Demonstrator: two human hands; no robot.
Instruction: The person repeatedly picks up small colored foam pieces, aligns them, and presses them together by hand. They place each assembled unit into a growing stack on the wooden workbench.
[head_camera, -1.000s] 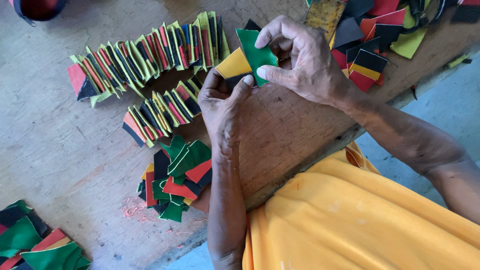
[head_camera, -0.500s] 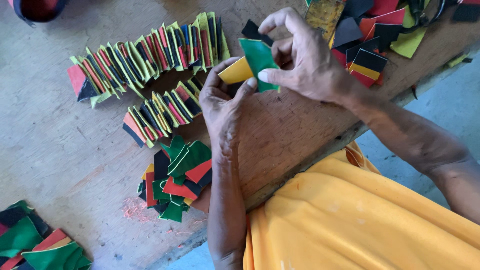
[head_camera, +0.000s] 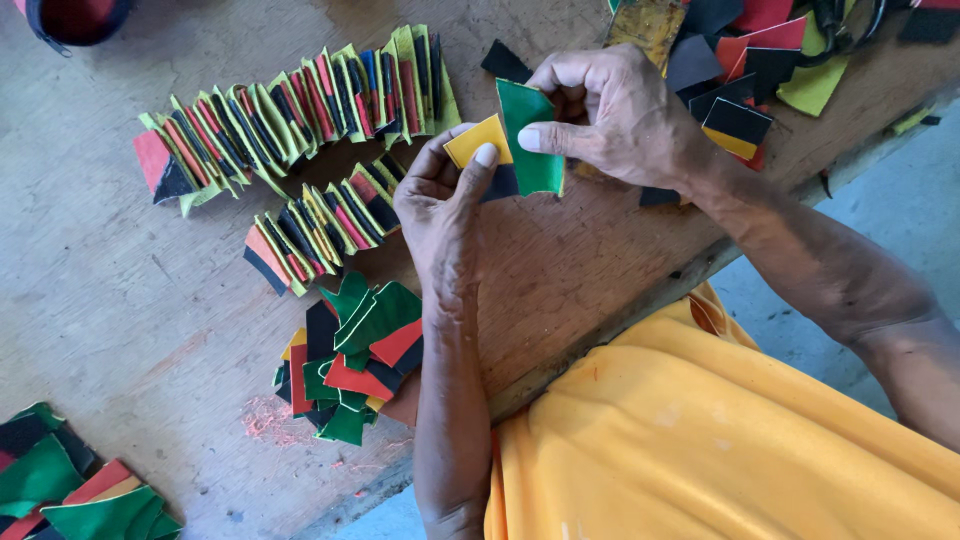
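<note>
My left hand (head_camera: 440, 215) pinches a yellow and black cloth piece (head_camera: 478, 142) between thumb and fingers above the wooden table (head_camera: 130, 310). My right hand (head_camera: 620, 115) grips a green cloth piece (head_camera: 532, 130) that overlaps the yellow one. Both hands meet at the middle of the table. Just left of them lie two fanned rows of stitched cloth pieces (head_camera: 290, 105) in red, green, yellow and black. Below my left wrist sits a loose heap of cut cloth pieces (head_camera: 355, 355).
More cut cloth pieces (head_camera: 740, 60) are piled at the top right behind my right hand. Another pile (head_camera: 60, 490) lies at the bottom left corner. A dark round container (head_camera: 75, 18) shows at the top left. The table's edge (head_camera: 600, 320) runs diagonally by my orange shirt.
Both hands have shifted slightly. The green piece has been turned more upright and now overlaps the yellow piece, which has moved up with my left thumb on it.
</note>
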